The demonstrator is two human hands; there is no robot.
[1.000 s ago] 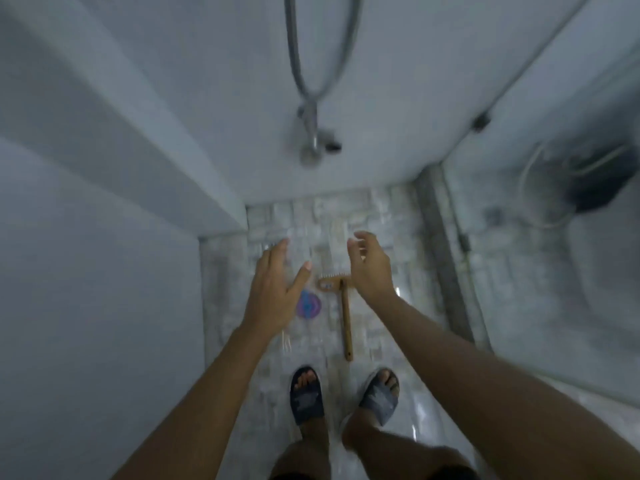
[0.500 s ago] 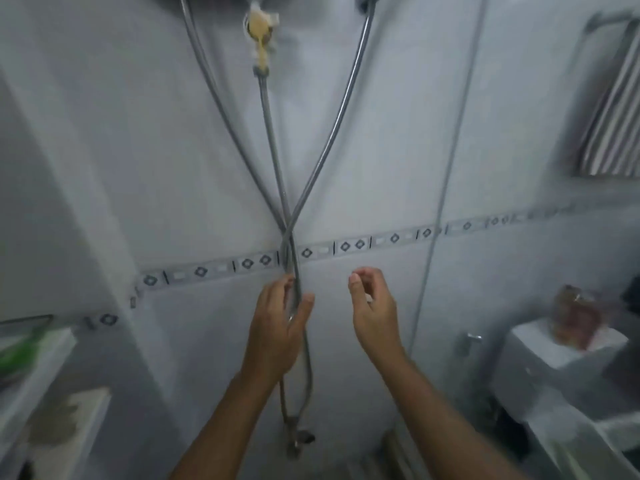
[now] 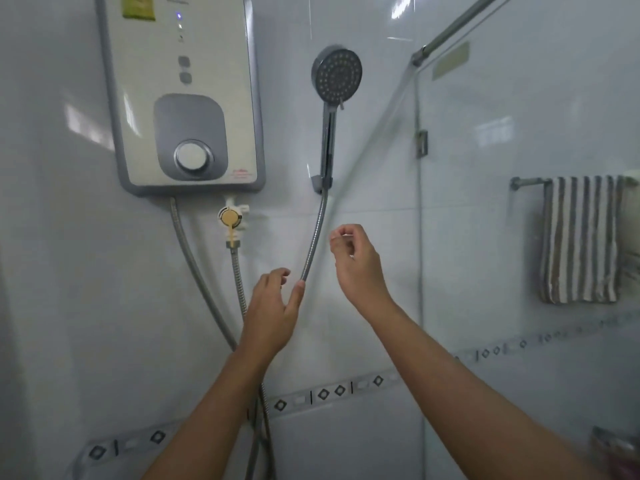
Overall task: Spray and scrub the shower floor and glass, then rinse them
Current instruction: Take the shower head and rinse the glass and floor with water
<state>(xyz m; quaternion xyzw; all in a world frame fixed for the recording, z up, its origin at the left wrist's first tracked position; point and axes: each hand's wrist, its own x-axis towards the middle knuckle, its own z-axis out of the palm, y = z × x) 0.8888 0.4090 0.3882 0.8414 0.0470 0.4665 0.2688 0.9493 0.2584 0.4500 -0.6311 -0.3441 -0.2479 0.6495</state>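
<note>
A grey hand shower head [image 3: 336, 76] sits in its wall holder [image 3: 321, 183], and its metal hose [image 3: 314, 237] hangs down from it. My left hand [image 3: 272, 308] is raised with fingers spread; its thumb tip lies at the hose, without a clear grip. My right hand [image 3: 358, 263] is up just right of the hose, below the holder, fingers loosely curled and holding nothing. The glass panel [image 3: 519, 323] stands to the right. The shower floor is out of view.
A white and grey water heater [image 3: 183, 98] hangs on the wall at upper left, with a yellowed valve [image 3: 230, 218] and two more hoses beneath it. A striped towel [image 3: 581, 240] hangs on a rail behind the glass. A metal brace [image 3: 457, 24] tops the glass.
The view has swung up from the floor, brush and my feet to the heater and shower head. Both hands rose with it; the right is now higher, near the hose.
</note>
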